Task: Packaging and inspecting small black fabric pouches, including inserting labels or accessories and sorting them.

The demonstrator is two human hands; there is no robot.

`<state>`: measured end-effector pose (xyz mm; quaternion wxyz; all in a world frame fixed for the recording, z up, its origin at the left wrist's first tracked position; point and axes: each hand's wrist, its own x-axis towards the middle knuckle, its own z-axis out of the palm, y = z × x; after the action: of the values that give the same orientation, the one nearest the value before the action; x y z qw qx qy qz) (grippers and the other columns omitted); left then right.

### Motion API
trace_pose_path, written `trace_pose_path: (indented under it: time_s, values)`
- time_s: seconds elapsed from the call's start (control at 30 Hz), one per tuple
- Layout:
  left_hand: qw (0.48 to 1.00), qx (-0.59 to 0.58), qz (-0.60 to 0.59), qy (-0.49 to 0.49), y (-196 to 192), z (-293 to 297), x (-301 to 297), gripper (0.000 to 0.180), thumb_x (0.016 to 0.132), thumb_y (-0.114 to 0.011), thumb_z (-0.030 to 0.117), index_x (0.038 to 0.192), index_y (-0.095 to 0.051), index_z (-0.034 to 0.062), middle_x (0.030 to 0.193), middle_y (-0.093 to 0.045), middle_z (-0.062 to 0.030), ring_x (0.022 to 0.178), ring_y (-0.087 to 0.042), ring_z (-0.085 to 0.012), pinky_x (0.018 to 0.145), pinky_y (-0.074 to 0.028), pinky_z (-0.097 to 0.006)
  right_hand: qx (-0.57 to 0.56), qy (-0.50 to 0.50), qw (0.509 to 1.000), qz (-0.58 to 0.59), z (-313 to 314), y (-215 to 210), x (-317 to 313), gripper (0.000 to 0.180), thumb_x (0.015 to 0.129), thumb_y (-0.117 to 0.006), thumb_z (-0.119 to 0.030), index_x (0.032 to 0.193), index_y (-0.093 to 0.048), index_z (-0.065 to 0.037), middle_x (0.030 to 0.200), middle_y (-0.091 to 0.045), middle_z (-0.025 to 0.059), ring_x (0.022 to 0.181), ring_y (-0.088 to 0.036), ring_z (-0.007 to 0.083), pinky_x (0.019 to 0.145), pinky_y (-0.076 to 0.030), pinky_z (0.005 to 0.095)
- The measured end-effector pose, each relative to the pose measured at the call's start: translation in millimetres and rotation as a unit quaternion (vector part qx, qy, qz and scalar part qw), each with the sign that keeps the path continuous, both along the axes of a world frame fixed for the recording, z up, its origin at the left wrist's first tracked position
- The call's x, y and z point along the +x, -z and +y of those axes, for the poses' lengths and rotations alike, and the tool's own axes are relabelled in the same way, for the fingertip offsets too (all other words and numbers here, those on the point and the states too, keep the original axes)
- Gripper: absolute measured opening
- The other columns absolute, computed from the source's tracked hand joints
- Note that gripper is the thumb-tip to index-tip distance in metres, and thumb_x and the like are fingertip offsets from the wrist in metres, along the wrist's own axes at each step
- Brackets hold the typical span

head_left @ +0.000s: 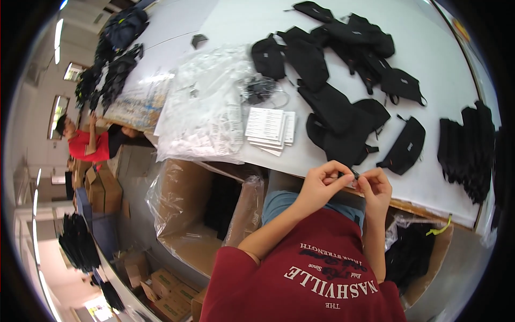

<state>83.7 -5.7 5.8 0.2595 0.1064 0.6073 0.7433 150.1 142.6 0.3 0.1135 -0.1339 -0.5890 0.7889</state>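
Both hands meet at the near edge of the white table [322, 21]: the left hand [320, 185] has its fingers curled in, thumb and forefinger pinching one end of a small dark piece [354, 174], and the right hand [375, 188] pinches the other end the same way, so the fingertips of the two nearly touch. What the little piece is I cannot tell; it is mostly hidden between the fingers. It sits just in front of the table edge, above the person's lap.

Just beyond the hands lies a heap of black waist bags [343, 70], straps tangled, with one single black bag [405, 145] lying apart to the right of the heap. Further right, a stack of flat black pieces [466, 150] stands near the table's end. Left of the heap is a small pile of white printed cards [271, 129], and beside that a spread of clear plastic packets [206, 107].

Under the table on the left stands an open cardboard box [188, 214] lined with clear plastic; another box [424, 257] with dark contents sits at the right of the person. Far off to the left, a person in a red top [86, 142] is busy at another table
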Motion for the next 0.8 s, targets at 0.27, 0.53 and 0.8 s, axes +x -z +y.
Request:
trace_pose_path:
  time_s: [0.27, 0.53, 0.8]
  values:
    - [0.997, -0.042, 0.069, 0.009, -9, 1, -3, 0.01, 0.085, -0.066, 0.01, 0.089, -0.064, 0.0019, 0.059, -0.037, 0.0106, 0.054, -0.027, 0.0009, 0.05, -0.022, -0.018, 0.043, -0.011, 0.999, 0.011, 1, -1, -2, 0.009, 0.088, -0.062, -0.006, 0.088, -0.054, -0.002, 0.077, -0.06, 0.0041, 0.069, -0.057, 0.009, 0.065, -0.044, 0.02]
    - [1.0, 0.0, 0.028, 0.015, -3, 5, -3, 0.01, 0.086, -0.066, 0.012, 0.088, -0.065, 0.0026, 0.058, -0.038, 0.0107, 0.054, -0.028, 0.0017, 0.05, -0.023, -0.018, 0.052, 0.016, 0.998, 0.037, 1, 4, -4, 0.01, 0.088, -0.062, -0.006, 0.088, -0.053, -0.002, 0.075, -0.06, 0.0048, 0.066, -0.057, 0.0095, 0.064, -0.045, 0.0201]
    - [0.999, 0.002, 0.051, 0.007, -3, 6, -1, 0.011, 0.083, -0.065, 0.011, 0.084, -0.062, 0.0009, 0.056, -0.036, 0.0073, 0.052, -0.03, -0.0015, 0.047, -0.024, -0.022, 0.066, 0.015, 0.997, 0.031, 0, 6, -1, 0.009, 0.089, -0.061, -0.005, 0.088, -0.053, -0.002, 0.077, -0.061, 0.0044, 0.067, -0.058, 0.0091, 0.064, -0.046, 0.02]
